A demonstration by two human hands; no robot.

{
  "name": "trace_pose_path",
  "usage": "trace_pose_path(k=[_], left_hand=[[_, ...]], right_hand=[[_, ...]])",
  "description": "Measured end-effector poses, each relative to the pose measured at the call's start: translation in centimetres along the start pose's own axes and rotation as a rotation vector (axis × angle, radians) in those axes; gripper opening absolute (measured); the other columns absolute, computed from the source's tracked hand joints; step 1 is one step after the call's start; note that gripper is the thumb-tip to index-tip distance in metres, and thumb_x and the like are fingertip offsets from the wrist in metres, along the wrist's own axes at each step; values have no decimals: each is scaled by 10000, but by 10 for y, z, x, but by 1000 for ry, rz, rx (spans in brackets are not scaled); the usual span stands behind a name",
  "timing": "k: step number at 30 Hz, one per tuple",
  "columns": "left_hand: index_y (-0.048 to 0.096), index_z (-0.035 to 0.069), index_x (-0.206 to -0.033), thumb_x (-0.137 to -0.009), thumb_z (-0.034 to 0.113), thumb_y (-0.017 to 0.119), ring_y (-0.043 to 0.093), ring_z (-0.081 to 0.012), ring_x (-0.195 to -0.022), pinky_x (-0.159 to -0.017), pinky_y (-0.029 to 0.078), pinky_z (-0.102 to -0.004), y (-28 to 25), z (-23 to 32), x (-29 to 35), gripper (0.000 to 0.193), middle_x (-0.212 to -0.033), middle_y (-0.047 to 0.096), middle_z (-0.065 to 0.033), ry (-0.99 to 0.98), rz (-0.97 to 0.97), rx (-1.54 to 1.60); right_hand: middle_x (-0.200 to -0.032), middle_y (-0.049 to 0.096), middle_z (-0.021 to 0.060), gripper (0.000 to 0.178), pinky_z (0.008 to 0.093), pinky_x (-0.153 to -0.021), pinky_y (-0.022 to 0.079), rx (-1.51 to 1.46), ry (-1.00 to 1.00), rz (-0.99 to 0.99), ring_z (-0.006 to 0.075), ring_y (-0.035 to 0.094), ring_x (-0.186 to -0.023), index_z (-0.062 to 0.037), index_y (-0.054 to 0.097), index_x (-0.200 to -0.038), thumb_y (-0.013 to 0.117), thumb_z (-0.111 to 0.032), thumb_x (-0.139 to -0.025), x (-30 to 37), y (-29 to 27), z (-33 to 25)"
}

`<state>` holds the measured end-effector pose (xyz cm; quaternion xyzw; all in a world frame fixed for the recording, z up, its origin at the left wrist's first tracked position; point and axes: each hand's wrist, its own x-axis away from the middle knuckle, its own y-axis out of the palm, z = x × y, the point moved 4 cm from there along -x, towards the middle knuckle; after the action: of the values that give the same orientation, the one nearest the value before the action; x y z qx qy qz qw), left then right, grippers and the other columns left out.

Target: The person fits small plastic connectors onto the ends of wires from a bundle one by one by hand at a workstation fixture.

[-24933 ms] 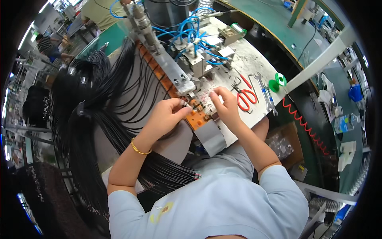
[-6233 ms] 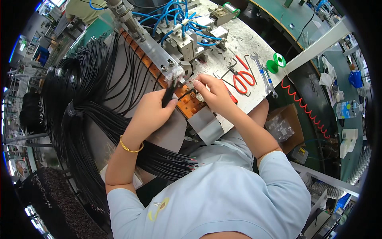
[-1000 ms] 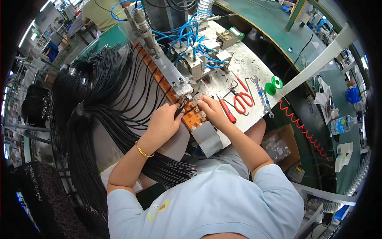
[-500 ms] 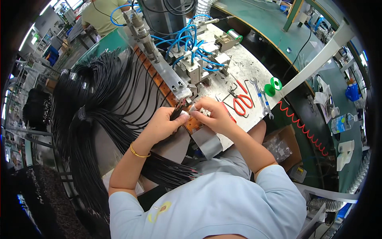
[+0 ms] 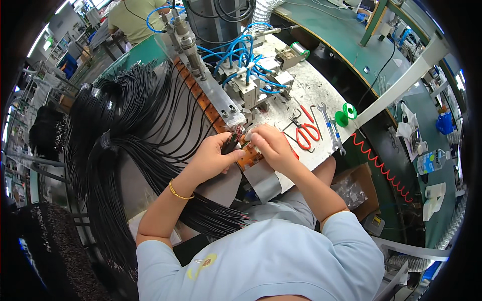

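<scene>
My left hand (image 5: 213, 156) is closed around a small bunch of black cables (image 5: 230, 145), whose reddish stripped ends point up and away from me. Beside it, my right hand (image 5: 271, 147) has its fingers bent together, with a small whitish bit (image 5: 248, 136) at the fingertips. Whether that bit is held or worn on a finger, I cannot tell. Both hands are over the near end of an orange-brown perforated strip (image 5: 249, 159), just below the metal bar (image 5: 221, 103) of a machine. Several single black cables run from the strip toward the left.
Large bundles of black cables (image 5: 108, 150) lie to the left. Red-handled pliers (image 5: 307, 135), wrenches (image 5: 331, 128) and green spools (image 5: 346, 114) rest on the white worktop (image 5: 321, 95). Blue air tubes (image 5: 246, 55) feed the machine. A cardboard box (image 5: 366, 183) stands low at right. Another person (image 5: 135, 22) is beyond.
My hands were together at the cable ends. Now the right hand has drawn slightly up and right, and a gap shows between them. The left still grips the cables.
</scene>
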<state>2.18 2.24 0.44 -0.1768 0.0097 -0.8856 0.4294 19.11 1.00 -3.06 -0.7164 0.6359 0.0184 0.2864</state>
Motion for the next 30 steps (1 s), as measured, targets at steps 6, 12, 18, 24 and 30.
trace_pose_path(k=[6, 12, 18, 24, 30], left_hand=[[583, 27, -875, -849, 195, 688, 519, -72, -560, -496, 397, -234, -16, -21, -12, 200, -603, 524, 29, 114, 98, -197], [581, -35, -816, -817, 222, 690, 548, -185, -593, -586, 443, -346, -20, -27, -13, 279, -611, 556, -75, 38, 169, -436], [591, -44, -823, -803, 197, 665, 585, -324, -652, -631, 462, -404, -6, -18, -10, 253, -699, 598, -199, 132, 241, -677], [583, -28, -887, -821, 163, 620, 607, -390, -735, -681, 481, -453, 1, -20, -11, 205, -749, 620, -218, 232, 337, -834], [581, -25, -884, -824, 161, 617, 607, -385, -754, -683, 481, -459, -3, -20, -11, 199, -770, 619, -211, 214, 285, -828]], right_hand=[[-825, 588, 110, 82, 382, -743, 404, 207, -114, 4, 301, 547, -800, -29, 562, -848, 571, -106, -877, 4, 8, -9], [-764, 553, 118, 160, 353, -682, 407, 222, -94, 113, 279, 527, -740, -21, 539, -834, 547, -160, -913, 6, 1, 5], [-706, 507, 101, 228, 320, -637, 396, 56, 227, 29, 214, 473, -660, -7, 513, -815, 542, -207, -921, 6, 8, 46], [-652, 519, 131, 236, 341, -582, 403, -214, 282, 16, 242, 499, -594, 8, 527, -803, 535, -197, -921, 8, 19, 68], [-625, 493, 116, 238, 329, -574, 393, -4, 71, 110, 203, 463, -572, 1, 528, -801, 530, -201, -927, 6, 13, 52]])
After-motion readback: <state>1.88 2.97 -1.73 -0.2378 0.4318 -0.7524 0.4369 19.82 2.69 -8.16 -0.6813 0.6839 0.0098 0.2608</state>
